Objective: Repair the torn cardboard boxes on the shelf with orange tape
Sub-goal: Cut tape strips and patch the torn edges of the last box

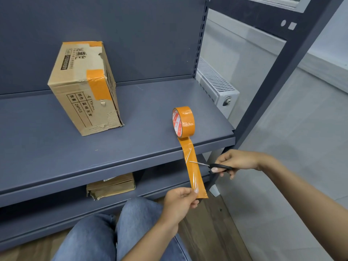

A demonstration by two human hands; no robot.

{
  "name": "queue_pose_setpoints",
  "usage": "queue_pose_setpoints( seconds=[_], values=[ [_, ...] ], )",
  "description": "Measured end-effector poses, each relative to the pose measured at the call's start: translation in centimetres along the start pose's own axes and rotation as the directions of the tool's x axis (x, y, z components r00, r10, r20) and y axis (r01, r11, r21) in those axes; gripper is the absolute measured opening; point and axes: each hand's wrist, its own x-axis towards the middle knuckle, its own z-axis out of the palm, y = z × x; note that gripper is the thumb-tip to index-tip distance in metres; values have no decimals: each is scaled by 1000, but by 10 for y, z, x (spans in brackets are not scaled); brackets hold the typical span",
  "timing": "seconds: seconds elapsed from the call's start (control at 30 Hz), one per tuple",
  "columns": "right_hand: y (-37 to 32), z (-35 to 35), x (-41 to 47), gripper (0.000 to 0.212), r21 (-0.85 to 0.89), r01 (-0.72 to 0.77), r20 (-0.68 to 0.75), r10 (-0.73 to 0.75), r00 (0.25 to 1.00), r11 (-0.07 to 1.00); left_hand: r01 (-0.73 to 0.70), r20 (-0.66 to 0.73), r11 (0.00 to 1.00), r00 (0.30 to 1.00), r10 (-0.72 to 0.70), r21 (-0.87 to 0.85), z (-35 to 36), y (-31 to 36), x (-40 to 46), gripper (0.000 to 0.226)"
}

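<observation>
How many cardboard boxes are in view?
2: an upright taped box on the upper shelf, left of the tape roll, and a flattened one on the shelf below. Others may be hidden.

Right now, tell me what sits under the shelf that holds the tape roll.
Under the upper shelf, a flattened stack of brown cardboard lies on the lower shelf. The upper shelf's front edge covers its back part, so anything further in cannot be seen.

Grey-blue metal shelving (131, 113) stands on a wood floor (211, 223); a white radiator (216, 83) lines the pale wall (244, 53).
</observation>
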Motion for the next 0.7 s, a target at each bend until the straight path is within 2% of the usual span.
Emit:
queue_pose_setpoints(
  seconds=[0.13, 0.27, 0.53, 0.7],
  values=[
    [3, 0, 2, 39, 7, 20, -8, -20, 1000, 1000, 4, 13, 1000, 1000, -4, 24, -3, 0, 0, 13],
    [6, 0, 3, 35, 27, 41, -8, -41, 999, 999, 4, 18, 1000, 1000, -4, 20, -4, 2, 0, 13],
    [11, 1, 1, 44, 46, 91, 2, -91, 996, 995, 41, 71, 999, 997, -42, 7, -15, 5, 2, 9],
    [17, 14, -3, 53, 36, 31, 34, -32, 999, 999, 97, 156, 994, 984, -88, -48, -33, 12, 4, 10]
  ],
)
